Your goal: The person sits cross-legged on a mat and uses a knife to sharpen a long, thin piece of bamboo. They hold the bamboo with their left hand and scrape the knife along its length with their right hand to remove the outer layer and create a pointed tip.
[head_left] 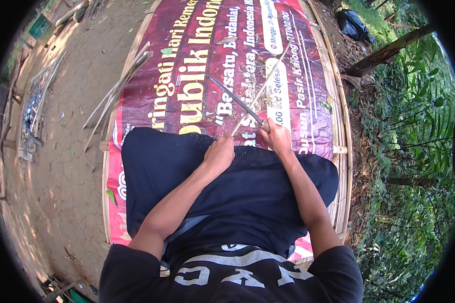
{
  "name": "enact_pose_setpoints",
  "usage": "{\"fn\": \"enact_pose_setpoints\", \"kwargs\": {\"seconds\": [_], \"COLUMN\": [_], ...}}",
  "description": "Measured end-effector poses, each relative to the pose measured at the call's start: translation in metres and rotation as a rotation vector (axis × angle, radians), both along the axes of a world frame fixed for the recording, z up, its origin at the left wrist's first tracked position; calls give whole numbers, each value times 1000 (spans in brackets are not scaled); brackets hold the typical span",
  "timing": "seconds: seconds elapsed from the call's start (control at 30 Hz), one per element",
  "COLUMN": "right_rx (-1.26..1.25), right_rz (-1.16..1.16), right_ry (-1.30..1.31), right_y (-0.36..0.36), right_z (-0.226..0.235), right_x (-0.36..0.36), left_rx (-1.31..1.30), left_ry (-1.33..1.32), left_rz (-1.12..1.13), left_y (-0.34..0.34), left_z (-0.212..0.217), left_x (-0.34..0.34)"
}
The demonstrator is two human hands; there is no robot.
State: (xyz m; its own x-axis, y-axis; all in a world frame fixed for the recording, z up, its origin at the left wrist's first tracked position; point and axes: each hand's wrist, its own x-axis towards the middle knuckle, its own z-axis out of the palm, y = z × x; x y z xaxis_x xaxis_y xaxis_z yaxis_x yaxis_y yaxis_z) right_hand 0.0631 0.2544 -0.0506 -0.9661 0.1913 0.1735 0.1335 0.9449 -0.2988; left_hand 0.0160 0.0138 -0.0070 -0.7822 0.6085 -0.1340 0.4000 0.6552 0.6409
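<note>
My left hand (220, 154) is closed around the lower end of a thin, pale bamboo strip (269, 78), which slants away to the far right. In my right hand (276, 135) is the handle of a long knife (231, 94); its narrow dark blade points to the far left. Blade and strip cross just ahead of my hands, and the blade seems to rest against the strip. Both hands are above the near part of a red printed banner (187, 65), in front of my dark-clothed lap (162, 151). Pale shavings (260, 96) are scattered on the banner beneath the strip.
The banner covers a bamboo platform with a pole edge (345, 131) on the right. Several thin sticks (117, 88) lie across its left edge. Beyond are bare ground (60, 151), a black plastic bag (355, 25), a slanting wooden post (389, 50) and green plants (414, 131).
</note>
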Motion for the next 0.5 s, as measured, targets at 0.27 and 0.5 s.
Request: {"fn": "enact_pose_setpoints", "kwargs": {"seconds": [0.27, 0.5], "right_rx": [-17, -40], "right_rz": [221, 25], "right_ry": [-19, 13], "right_y": [-18, -7], "right_z": [0, -6], "right_x": [14, 4], "left_rx": [183, 90], "left_ry": [-57, -306], "left_rz": [-80, -13], "left_y": [-7, -2], "left_z": [-21, -3], "left_x": [-10, -21]}}
